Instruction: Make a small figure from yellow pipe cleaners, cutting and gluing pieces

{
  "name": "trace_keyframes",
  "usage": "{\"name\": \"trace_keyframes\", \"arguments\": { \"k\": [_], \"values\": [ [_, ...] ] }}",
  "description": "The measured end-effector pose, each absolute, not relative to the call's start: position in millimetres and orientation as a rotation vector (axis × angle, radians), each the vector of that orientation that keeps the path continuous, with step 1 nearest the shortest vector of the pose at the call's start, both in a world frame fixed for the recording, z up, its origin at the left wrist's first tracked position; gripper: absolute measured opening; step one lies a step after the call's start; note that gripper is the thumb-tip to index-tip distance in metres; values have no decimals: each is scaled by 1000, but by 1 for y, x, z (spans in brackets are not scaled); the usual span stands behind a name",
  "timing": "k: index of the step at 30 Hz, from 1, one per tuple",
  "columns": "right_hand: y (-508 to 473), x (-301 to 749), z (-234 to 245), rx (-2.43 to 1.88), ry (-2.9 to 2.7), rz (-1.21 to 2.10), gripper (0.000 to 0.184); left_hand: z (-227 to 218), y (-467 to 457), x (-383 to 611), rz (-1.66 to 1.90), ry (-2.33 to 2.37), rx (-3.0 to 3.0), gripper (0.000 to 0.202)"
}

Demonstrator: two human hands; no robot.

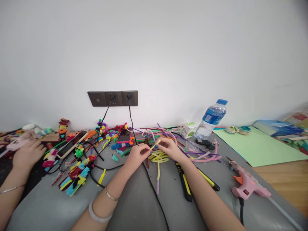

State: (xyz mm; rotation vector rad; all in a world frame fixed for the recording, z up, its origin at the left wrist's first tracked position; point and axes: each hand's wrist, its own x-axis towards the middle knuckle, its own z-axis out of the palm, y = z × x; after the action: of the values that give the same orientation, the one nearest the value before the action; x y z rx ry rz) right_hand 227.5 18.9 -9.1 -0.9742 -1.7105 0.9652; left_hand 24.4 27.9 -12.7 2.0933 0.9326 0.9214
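A plain white wall (154, 57) fills the upper view, softly lit and brightest near its middle, with a faint mark at right. Low on it sits a row of three dark socket plates (116, 103). Below stands a grey table (48, 205), with pale wood (286, 173) showing at its right edge

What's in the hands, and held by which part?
The left hand and right hand pinch a thin pale-yellow fuzzy stem along a short stretch; whether that includes an end is unclear.
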Motion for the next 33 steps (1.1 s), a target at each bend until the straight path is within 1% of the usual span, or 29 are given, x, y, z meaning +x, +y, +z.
{"name": "trace_keyframes", "arguments": {
  "k": [5, 9, 12, 13, 15, 17, 21, 24, 27, 33],
  "values": [
    [18, 223, -9, -875, -1554, 1130, 27, -11, 25, 25, 840, 928, 2206, 12],
    [17, 223, -8, -889, -1510, 1194, 30, -12, 24, 26, 822, 959, 2251, 13],
    [17, 224, -8, -893, -1486, 1204, 30, -14, 24, 26, 878, 960, 2248, 6],
    [17, 224, -8, -890, -1479, 1196, 31, -14, 24, 26, 921, 949, 2232, 8],
    [17, 224, -8, -893, -1467, 1178, 31, -14, 23, 26, 1014, 916, 2195, 22],
    [17, 223, -9, -900, -1460, 1181, 32, -14, 23, 27, 1064, 885, 2159, 29],
    [16, 222, -9, -889, -1452, 1236, 32, -12, 21, 29, 1030, 855, 2080, 18],
    [14, 223, -10, -873, -1429, 1266, 29, -11, 18, 31, 1009, 847, 2065, 10],
    [13, 223, -10, -865, -1419, 1301, 27, -8, 15, 32, 1034, 846, 2078, 10],
    [14, 223, -9, -852, -1393, 1336, 32, -6, 14, 30, 1142, 855, 2204, 10]
  ]
}}
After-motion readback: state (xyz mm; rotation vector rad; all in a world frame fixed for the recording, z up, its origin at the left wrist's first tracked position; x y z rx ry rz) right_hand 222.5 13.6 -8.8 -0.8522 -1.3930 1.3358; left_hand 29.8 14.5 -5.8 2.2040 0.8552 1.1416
